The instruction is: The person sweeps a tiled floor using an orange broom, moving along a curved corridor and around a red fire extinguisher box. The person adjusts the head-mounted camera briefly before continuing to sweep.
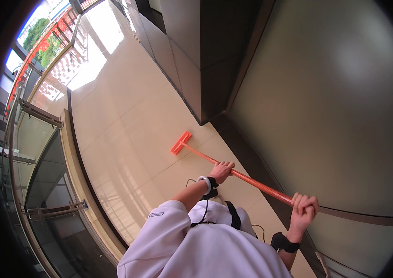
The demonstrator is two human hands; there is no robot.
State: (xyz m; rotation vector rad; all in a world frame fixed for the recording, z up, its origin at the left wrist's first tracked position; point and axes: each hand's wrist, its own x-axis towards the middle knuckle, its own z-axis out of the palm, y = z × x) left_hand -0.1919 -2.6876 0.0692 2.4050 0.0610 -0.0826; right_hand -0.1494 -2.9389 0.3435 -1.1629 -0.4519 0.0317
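My left hand (223, 172) grips the middle of a long orange-red pole (259, 186). At the pole's upper end my right hand (304, 207) is closed around it. The pole slants away from me to an orange T-shaped head (181, 142), which appears to rest on the tiled floor (127, 139). Whether that head is a broom, a brush or a squeegee I cannot tell, since its underside is hidden. A pale bracelet and a black strap circle my left wrist, and another black strap is on my right wrist.
A dark pillar corner (201, 114) juts out just beyond the pole's head. Along the right runs a large frosted panel (321, 114) above dark edging. A glass railing (40, 146) with metal brackets borders the floor's left side. Sunlight reflects off the far floor.
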